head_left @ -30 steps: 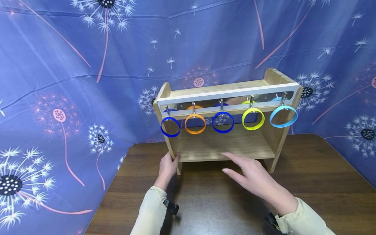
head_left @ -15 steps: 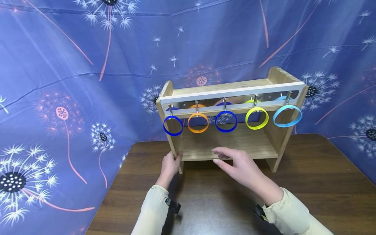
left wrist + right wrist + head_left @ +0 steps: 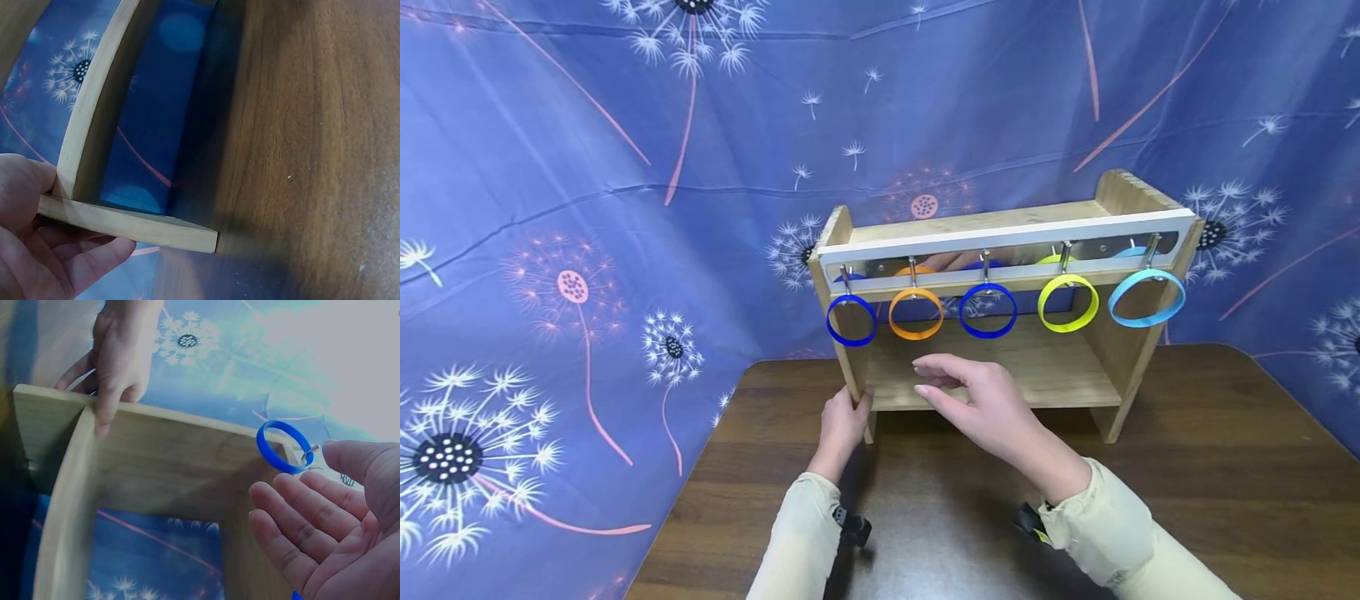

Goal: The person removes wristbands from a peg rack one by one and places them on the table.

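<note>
A wooden rack (image 3: 1030, 379) carries a row of hanging rings: a dark blue ring (image 3: 852, 342), an orange ring (image 3: 916, 337), another dark blue ring (image 3: 988, 335), a yellow ring (image 3: 1069, 329) and a light blue ring (image 3: 1150, 322). Low on the rack's left side panel (image 3: 144, 230), my left hand (image 3: 841, 425) grips the wood, thumb on the inner side and fingers outside. My right hand (image 3: 988, 404) hovers in front of the lower shelf, below the rings, holding nothing, its fingers loosely bent. In the right wrist view, the leftmost blue ring (image 3: 267, 450) appears just beyond its fingertips.
The rings hang on metal hooks (image 3: 1064, 257) along a white-edged front strip (image 3: 1000, 233). The rack stands on a brown wooden table (image 3: 1225, 450). Behind it hangs a blue cloth (image 3: 1000, 100) printed with dandelions.
My right hand has moved left and slightly up, and its fingers bend more. The left hand keeps its grip. The whole scene has shifted a little to the right in the head view.
</note>
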Tool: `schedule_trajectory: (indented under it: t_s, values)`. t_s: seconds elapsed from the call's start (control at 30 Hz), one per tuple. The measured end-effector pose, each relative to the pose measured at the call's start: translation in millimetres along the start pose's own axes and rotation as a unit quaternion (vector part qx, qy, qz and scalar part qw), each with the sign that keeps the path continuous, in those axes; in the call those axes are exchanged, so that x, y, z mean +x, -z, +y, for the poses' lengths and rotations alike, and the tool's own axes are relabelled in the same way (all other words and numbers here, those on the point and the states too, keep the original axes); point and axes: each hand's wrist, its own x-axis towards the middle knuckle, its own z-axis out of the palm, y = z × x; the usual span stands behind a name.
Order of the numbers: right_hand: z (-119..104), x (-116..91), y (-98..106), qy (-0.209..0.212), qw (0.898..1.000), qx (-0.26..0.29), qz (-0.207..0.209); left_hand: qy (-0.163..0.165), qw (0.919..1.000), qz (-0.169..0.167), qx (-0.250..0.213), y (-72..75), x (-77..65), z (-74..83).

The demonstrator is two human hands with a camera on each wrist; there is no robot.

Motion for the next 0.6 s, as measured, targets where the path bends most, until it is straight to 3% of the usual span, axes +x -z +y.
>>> schedule_trajectory:
  t_s: [0.23, 0.6]
  values:
    - [-12, 14, -6, -0.016, 0.999, 0.03, -0.013, 0.0, 0.9999, 0.012, 0.005, -0.2, -0.2, 1.9]
    - [-12, 34, -17, -0.053, 0.996, 0.065, -0.011, 0.0, 0.9999, 0.012, 0.005, -1.0, -0.4, 1.9]
